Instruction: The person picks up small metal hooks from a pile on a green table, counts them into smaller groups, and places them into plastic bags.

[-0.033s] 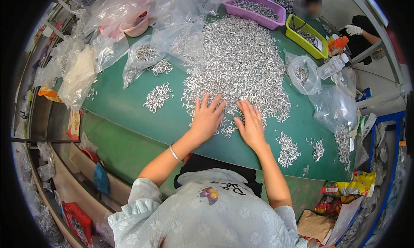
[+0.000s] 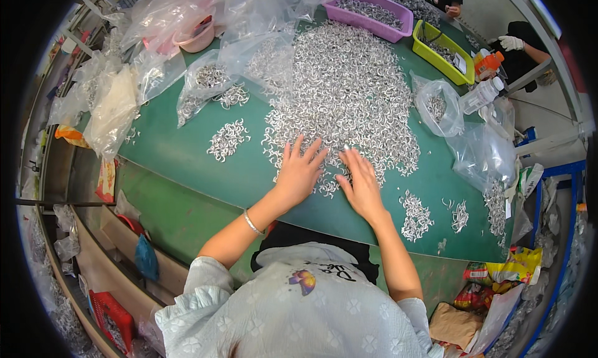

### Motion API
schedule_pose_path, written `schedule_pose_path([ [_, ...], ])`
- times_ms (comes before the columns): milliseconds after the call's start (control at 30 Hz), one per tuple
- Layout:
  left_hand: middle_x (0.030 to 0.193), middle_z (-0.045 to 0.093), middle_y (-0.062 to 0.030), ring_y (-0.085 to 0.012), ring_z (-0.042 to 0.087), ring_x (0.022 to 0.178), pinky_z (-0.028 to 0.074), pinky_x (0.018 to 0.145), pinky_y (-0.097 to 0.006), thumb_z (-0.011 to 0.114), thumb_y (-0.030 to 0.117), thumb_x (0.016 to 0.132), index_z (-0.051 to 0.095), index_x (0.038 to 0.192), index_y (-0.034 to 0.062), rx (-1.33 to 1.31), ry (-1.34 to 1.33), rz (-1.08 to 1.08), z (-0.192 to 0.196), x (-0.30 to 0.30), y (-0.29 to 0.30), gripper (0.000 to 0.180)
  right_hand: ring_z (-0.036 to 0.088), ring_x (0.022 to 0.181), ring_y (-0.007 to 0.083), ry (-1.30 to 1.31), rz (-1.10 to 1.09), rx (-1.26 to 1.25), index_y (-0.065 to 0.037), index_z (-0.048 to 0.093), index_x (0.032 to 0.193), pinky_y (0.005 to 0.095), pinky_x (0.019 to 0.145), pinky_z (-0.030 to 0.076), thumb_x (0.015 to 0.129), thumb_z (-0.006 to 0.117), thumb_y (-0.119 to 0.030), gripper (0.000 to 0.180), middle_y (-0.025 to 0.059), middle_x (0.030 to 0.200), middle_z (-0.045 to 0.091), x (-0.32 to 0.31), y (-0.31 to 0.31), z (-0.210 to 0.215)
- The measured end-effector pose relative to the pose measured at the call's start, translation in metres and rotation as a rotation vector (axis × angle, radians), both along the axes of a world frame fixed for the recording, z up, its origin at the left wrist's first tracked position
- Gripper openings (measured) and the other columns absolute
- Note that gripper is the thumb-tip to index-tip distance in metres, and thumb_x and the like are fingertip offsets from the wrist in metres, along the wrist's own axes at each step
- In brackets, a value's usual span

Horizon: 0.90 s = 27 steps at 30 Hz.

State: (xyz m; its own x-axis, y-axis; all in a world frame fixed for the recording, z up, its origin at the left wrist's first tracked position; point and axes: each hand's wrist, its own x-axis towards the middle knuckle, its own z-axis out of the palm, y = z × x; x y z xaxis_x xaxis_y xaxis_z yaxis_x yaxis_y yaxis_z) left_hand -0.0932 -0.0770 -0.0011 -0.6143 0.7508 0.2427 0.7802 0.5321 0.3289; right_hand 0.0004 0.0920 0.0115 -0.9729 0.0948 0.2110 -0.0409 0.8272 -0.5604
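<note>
Silvery pieces (image 2: 349,77) seemingly touch palm-down left hand (image 2: 298,176), fingers (image 2: 310,151) wide, and right hand (image 2: 363,188), fingers narrower.

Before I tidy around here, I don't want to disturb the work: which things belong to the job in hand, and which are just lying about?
Likely the job:
left hand
right hand
heap of curved metal pieces
green table

Probably lying about:
clear bottle
blue bag
yellow packet
</note>
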Motion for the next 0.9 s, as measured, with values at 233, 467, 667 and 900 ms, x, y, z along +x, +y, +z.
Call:
schedule_pose_path([
  [233, 0.137, 0.045, -0.0115, -0.0399, 0.036, 0.13, 0.028, 0.107, -0.058, 0.063, 0.014, 0.085, 0.055, 0.127, 0.0084, 0.062, -0.124, -0.186, 0.005, 0.013, -0.015, 0.043, 0.05, 0.124, 0.0319, 0.038, 0.013, -0.212, -0.001, 0.05, 0.131, 0.042, 0.107, 0.034, 0.089, 0.061, -0.012, 0.045, 0.011, 0.124, 0.062, 0.03, 0.022, -0.002],
  [467, 0.141, 0.042, -0.0125, -0.0421, 0.033, 0.132, 0.03, 0.105, -0.057, 0.061, 0.018, 0.088, 0.056, 0.127, 0.0119, 0.033, 0.055, 0.013, 0.0, -0.01, 0.033, 0.04, 0.041, 0.133, 0.0321, 0.036, -0.173, 0.083, 0.001, 0.037, 0.139, 0.0471, 0.112, 0.024, 0.093, 0.055, -0.019, 0.053, 0.0169, 0.136, 0.051, -0.027, 0.022, -0.009],
  [667, 0.141, 0.043, -0.0095, -0.0397, 0.035, 0.132, 0.031, 0.107, -0.054, 0.061, 0.017, 0.087, 0.056, 0.126, 0.0093, -0.025, -0.001, -0.19, 0.001, 0.009, 0.008, 0.04, 0.043, 0.131, 0.0302, -0.067, 0.107, 0.022, -0.001, 0.041, 0.137, 0.0473, 0.112, 0.025, 0.091, 0.06, -0.019, 0.052, 0.0141, 0.133, 0.054, 0.015, 0.02, 0.009],
  [900, 0.132, 0.05, -0.0125, -0.0361, 0.042, 0.127, 0.031, 0.108, -0.052, 0.064, 0.01, 0.083, 0.059, 0.118, 0.0059, 0.258, -0.302, -0.248, 0.0, 0.006, -0.008, 0.035, 0.045, 0.129, 0.0321, -0.042, 0.033, -0.046, -0.003, 0.044, 0.135, 0.0452, 0.111, 0.028, 0.084, 0.068, -0.015, 0.058, 0.0106, 0.128, 0.059, 0.041, 0.038, 0.013],
])
